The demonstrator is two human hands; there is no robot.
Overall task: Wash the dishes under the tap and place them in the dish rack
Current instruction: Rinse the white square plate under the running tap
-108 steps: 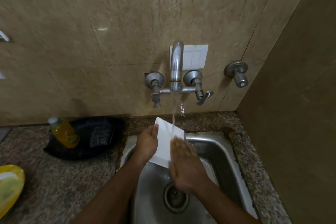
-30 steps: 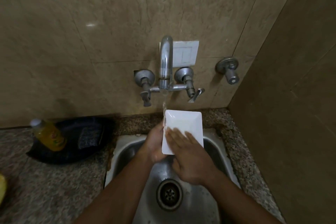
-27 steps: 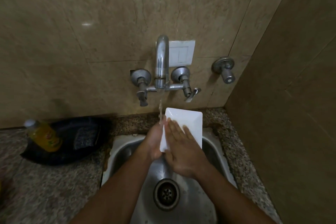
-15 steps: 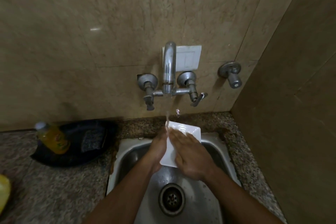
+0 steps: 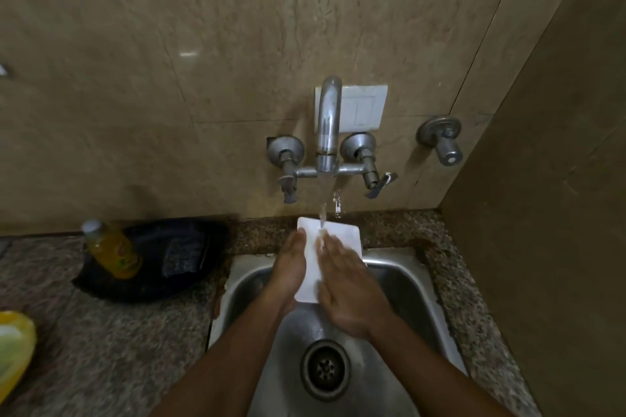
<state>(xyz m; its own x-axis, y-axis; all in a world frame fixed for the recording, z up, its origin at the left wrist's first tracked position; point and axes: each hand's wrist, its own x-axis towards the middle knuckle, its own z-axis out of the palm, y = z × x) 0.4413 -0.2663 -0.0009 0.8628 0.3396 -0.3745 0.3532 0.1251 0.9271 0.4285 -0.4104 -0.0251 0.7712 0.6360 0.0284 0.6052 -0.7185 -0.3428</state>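
Observation:
A white rectangular dish point(image 5: 340, 234) is held over the steel sink point(image 5: 411, 276), under the water running from the tap point(image 5: 328, 125). My left hand point(image 5: 288, 266) grips the dish's left edge from beneath. My right hand point(image 5: 349, 291) lies flat on the dish's upper face with its fingers straight, and the stream lands near its fingertips. No dish rack is in view.
A yellow soap bottle point(image 5: 111, 249) leans in a black tray point(image 5: 169, 257) on the granite counter left of the sink. A yellow plate point(image 5: 15, 349) shows at the left edge. A wall stands close on the right, with a separate valve point(image 5: 443, 140).
The dish has tipped from nearly upright to lying flatter under the stream. My right hand keeps rubbing across its face, and my left hand has kept its hold.

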